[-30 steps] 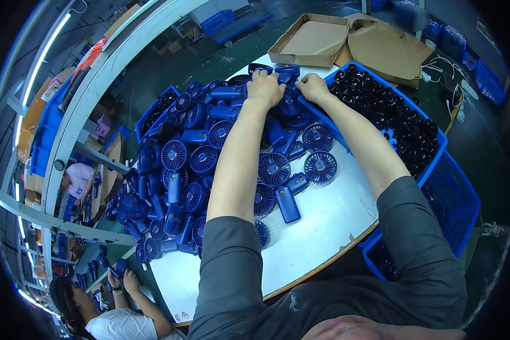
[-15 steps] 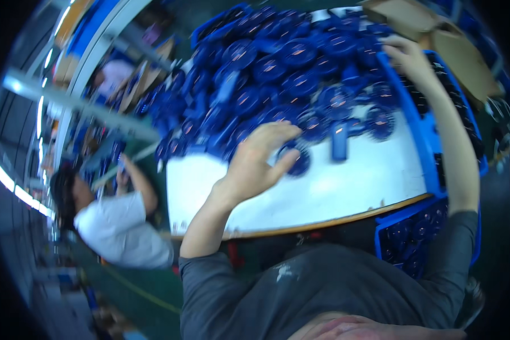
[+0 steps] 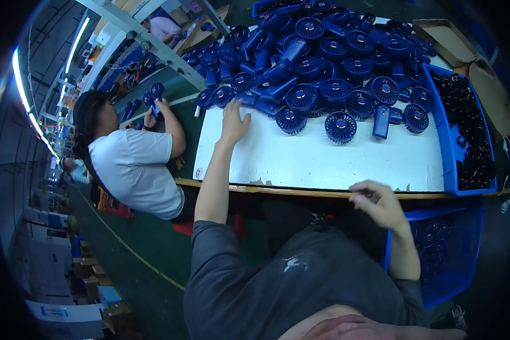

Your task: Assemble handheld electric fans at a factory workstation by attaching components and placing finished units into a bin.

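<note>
A large heap of dark blue handheld fans point(image 3: 337, 89) with round caged heads covers the far part of the white-topped table point(image 3: 323, 164). My left hand point(image 3: 234, 122) reaches over the table's left side with its fingers stretched out. Its fingertips are at the handle of a fan point(image 3: 249, 100) on the heap's near edge; whether they touch it I cannot tell. Close to my body, by the table's front edge, is my right hand point(image 3: 381, 208). Its fingers are curled together, and a small dark spot shows between them, too unclear to name.
A blue bin point(image 3: 449, 153) of small black parts stands along the table's right side. Below it is another blue crate point(image 3: 447, 292) with dark round parts. Cardboard boxes point(image 3: 445, 39) lie at the far right. On the left a person in white point(image 3: 136, 170) holds a blue fan.
My right hand has come back from the far end of the black-parts bin to near my body. My left hand has moved left, toward the heap's left edge. The view has shifted.
</note>
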A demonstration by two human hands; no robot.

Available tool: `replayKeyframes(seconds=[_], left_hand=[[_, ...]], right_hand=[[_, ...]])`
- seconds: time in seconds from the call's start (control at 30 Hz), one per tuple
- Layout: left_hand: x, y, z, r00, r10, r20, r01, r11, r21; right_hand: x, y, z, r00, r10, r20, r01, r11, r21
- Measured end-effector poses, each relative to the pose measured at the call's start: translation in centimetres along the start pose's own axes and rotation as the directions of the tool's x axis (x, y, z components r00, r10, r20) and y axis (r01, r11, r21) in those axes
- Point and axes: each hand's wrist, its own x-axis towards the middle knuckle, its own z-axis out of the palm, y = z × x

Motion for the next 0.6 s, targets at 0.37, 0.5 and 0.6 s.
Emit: replayKeyframes(seconds=[0.37,0.5,0.6], left_hand=[[0.9,6.6,-0.9,0.957,0.104,0.271,-0.122,0.991,0.050],[-0.2,7.6,-2.2,0.911,0.207,0.358,-0.216,0.976,-0.015],[-1.6,9.9,-2.4,0.898,0.280,0.340,-0.270,0.960,-0.077]], right_hand=[[-3.1,4.6,1.3,0.977,0.182,-0.110,-0.176,0.983,0.061],[-1.3,5.0,2.6,0.983,0.158,-0.094,-0.148,0.983,0.105],[0.5,4.9,3.4,0.986,0.165,-0.008,-0.165,0.985,0.054]])
